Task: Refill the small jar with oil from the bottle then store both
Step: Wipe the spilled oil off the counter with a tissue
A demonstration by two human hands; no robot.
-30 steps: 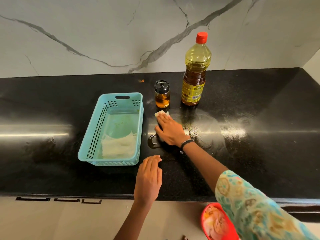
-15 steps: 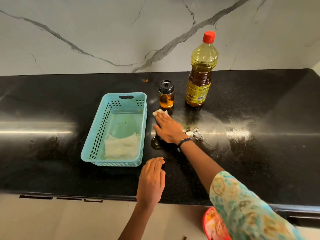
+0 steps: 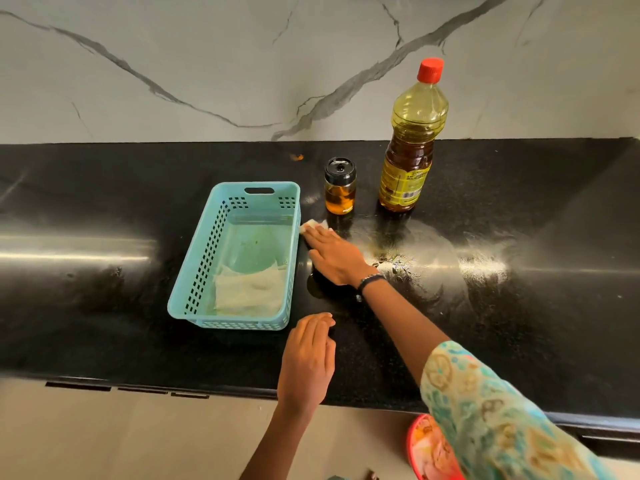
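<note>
Your small jar stands upright on the black table just right of the blue basket, black lid on, amber oil filling its lower part; the bottle stands beside it, red-capped, dark oil below its pale yellow upper section; your right hand presses a pale tissue flat with straight fingers; your left hand rests relaxed, holding nothing.
</note>
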